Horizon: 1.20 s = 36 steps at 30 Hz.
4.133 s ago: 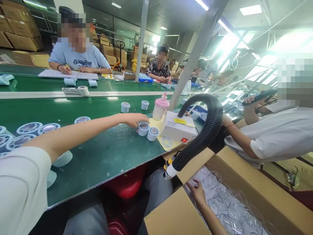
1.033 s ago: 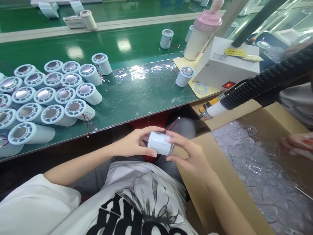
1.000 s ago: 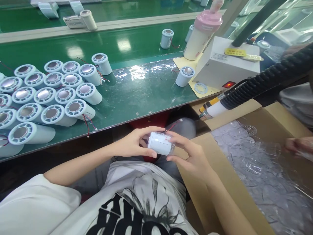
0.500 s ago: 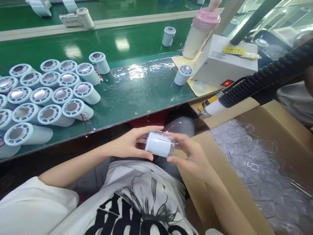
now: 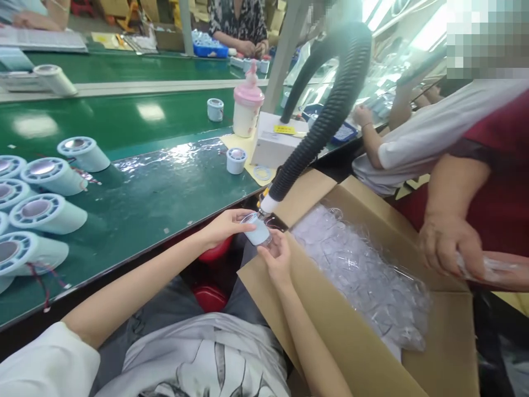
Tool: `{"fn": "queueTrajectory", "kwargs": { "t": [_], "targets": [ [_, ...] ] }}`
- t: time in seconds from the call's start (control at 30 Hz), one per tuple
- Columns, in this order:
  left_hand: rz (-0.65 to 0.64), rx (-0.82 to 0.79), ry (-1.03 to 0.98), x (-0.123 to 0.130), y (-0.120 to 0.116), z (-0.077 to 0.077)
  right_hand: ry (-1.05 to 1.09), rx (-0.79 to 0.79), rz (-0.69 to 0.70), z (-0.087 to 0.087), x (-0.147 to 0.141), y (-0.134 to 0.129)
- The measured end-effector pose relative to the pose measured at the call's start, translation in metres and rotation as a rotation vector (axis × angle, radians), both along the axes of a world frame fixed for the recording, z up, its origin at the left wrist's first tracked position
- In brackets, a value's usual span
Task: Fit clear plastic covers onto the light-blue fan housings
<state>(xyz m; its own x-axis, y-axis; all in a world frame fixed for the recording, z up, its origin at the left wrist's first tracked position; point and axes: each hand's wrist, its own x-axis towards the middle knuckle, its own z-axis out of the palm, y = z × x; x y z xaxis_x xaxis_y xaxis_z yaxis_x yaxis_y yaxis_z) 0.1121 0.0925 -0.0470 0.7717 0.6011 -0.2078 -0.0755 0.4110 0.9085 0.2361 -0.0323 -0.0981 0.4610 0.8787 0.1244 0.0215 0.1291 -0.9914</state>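
Note:
Between both hands is a light blue cylinder (image 5: 258, 231), held tilted over the gap in front of the bench, with clear plastic at its lower end. My left hand (image 5: 229, 226) grips its upper end, thumb across the near side. My right hand (image 5: 276, 255) has its fingers and thumb closed around the lower, clear end. Right at the cylinder's upper rim is the metal tip of a tool with yellow parts (image 5: 263, 196), beside the white nozzle (image 5: 269, 205) of a black corrugated hose (image 5: 318, 132). Whether the tip touches the rim I cannot tell.
Several similar cylinders (image 5: 47, 212) stand on the green bench (image 5: 136, 220) at left. One more cylinder (image 5: 236, 160) stands near a white box (image 5: 275, 144) and a pink-lidded bottle (image 5: 247, 107). An open carton (image 5: 330, 320) holds clear plastic pieces. Another person's hand (image 5: 452, 242) is beyond it.
Both hands have carried the cylinder forward to the tool tip below the hose. The view has tilted up and turned right, bringing other people into sight.

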Motion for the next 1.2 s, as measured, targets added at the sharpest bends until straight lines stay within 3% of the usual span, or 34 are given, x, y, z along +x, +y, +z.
{"fn": "queueTrajectory", "kwargs": {
  "t": [0.13, 0.33, 0.5, 0.6, 0.73, 0.93, 1.2],
  "targets": [
    [-0.048, 0.03, 0.016, 0.005, 0.01, 0.005, 0.011, 0.046, 0.007, -0.002, 0.011, 0.01],
    [-0.047, 0.044, 0.046, -0.03, 0.008, 0.015, -0.022, 0.066, 0.17, 0.013, 0.007, 0.012],
    [-0.114, 0.083, 0.013, -0.068, -0.015, 0.021, -0.16, 0.084, 0.328, 0.038, -0.002, -0.005],
    [-0.161, 0.209, 0.019, -0.087, -0.033, 0.027, -0.337, 0.11, 0.435, 0.055, -0.003, -0.02],
    [-0.225, 0.397, 0.063, -0.104, -0.052, 0.04, -0.42, 0.053, 0.548, 0.076, -0.005, -0.035],
    [-0.212, 0.535, 0.082, -0.114, -0.066, 0.052, -0.316, -0.064, 0.622, 0.093, -0.009, -0.043],
    [-0.199, 0.717, 0.087, -0.12, -0.067, 0.054, -0.058, -0.214, 0.668, 0.101, -0.014, -0.043]
  ]
}}
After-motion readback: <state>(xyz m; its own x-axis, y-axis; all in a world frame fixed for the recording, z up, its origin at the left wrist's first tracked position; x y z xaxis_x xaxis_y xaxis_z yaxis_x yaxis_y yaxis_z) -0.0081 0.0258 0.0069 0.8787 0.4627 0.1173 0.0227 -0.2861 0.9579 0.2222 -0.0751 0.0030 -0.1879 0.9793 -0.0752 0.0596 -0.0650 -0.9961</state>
